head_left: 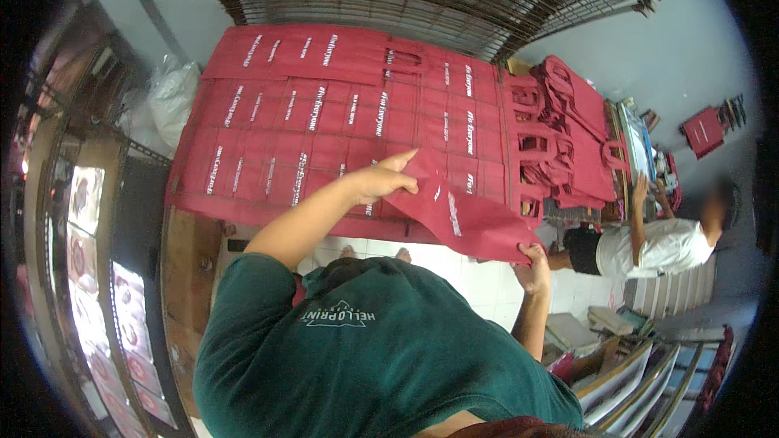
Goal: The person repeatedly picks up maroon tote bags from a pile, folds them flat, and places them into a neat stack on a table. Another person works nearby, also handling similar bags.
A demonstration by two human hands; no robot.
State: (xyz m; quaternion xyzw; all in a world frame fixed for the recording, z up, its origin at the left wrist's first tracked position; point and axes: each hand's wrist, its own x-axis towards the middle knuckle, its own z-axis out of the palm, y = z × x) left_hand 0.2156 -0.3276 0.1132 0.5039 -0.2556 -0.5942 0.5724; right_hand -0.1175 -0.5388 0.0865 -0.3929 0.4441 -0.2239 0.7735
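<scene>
A dark red fabric piece with white print hangs stretched slantwise between my two hands. My left hand pinches its upper left corner, above the near edge of a rack covered with similar red pieces. At the lower right corner, my right hand grips the cloth between thumb and fingers, lower and closer to my body. Beneath and beyond my hands, flat red printed pieces lie in rows on the rack's wire grid. No handles show on the piece I hold.
Red bags with handles are heaped at the rack's right end. Farther right, a co-worker in a white shirt has both hands at a framed screen. Wire racks rise behind. Flat frames stand at lower right; a plastic bag sits left.
</scene>
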